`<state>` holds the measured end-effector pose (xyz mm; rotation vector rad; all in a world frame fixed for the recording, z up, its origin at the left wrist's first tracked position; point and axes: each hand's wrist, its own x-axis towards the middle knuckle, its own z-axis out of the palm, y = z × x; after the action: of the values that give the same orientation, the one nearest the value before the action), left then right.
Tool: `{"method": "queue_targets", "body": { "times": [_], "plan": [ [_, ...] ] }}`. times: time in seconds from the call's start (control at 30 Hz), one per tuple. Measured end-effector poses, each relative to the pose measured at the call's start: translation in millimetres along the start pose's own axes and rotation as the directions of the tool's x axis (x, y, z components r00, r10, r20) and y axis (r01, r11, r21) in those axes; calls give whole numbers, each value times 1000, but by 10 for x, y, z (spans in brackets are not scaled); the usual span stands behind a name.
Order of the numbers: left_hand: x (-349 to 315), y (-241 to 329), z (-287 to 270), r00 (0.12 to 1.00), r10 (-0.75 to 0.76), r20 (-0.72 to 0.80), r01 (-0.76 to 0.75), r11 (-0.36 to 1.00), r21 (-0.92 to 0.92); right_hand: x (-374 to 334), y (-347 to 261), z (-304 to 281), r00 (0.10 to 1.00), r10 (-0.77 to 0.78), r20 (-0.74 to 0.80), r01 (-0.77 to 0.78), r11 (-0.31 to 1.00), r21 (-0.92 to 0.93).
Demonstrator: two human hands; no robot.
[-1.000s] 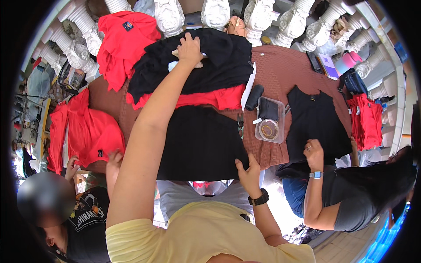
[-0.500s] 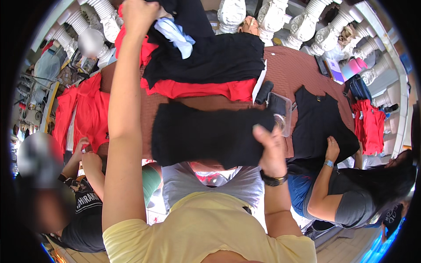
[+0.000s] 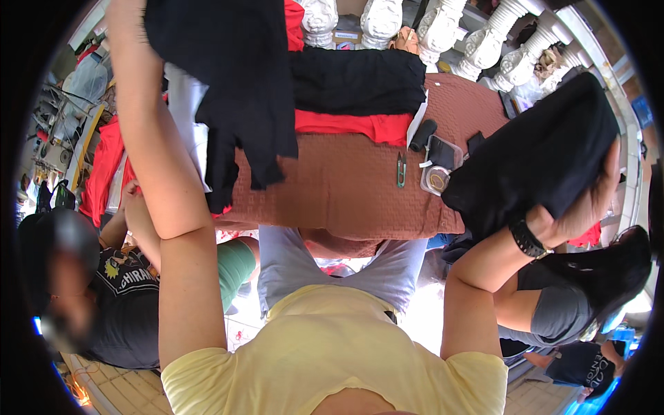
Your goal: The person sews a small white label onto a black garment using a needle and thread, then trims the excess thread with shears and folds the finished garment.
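Observation:
My left hand [image 3: 128, 19] is at the top left edge, partly cut off, its fingers hidden. A black garment [image 3: 232, 76] hangs in the air beside it, with pale fabric [image 3: 187, 104] partly behind it. On the right, my right hand [image 3: 588, 204] grips a folded black garment [image 3: 532, 155], held up off the table from below. Another folded black garment [image 3: 356, 79] lies at the back of the table over red cloth [image 3: 353, 126].
On the brown tablecloth [image 3: 332, 187] lie green snips [image 3: 401, 170], a black spool [image 3: 423, 135] and a clear plastic box [image 3: 453, 149] with small items. White balusters [image 3: 380, 24] line the far side. Co-workers sit left [image 3: 128, 304] and right [image 3: 564, 311].
My right hand has lifted the folded black garment from the table's near middle up to the right. My left arm has swung left, and the black garment beside it now hangs lower.

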<state>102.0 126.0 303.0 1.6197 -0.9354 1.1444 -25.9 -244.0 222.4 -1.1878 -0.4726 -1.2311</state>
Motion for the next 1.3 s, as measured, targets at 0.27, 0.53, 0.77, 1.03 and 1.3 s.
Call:
{"method": "queue_targets", "body": {
  "times": [0.27,0.53,0.77,1.03,1.3],
  "plan": [
    [-1213,-74,332,983,-183,-4,133,700,701,363,9,65,953,108,-282,-123,992,-36],
    [-3471,121,794,271,-755,597,193,650,735,756,147,463,956,247,-157,-246,969,27],
    [-1995,-230,531,565,-654,502,653,727,213,943,365,640,909,387,159,-418,852,316],
    [-2501,-506,1175,302,-172,938,953,57,-297,1160,348,551,962,260,79,-266,961,78],
    [-1825,-2361,1319,789,-553,269,379,782,495,707,18,245,991,-120,66,136,899,-416]
  ]
}}
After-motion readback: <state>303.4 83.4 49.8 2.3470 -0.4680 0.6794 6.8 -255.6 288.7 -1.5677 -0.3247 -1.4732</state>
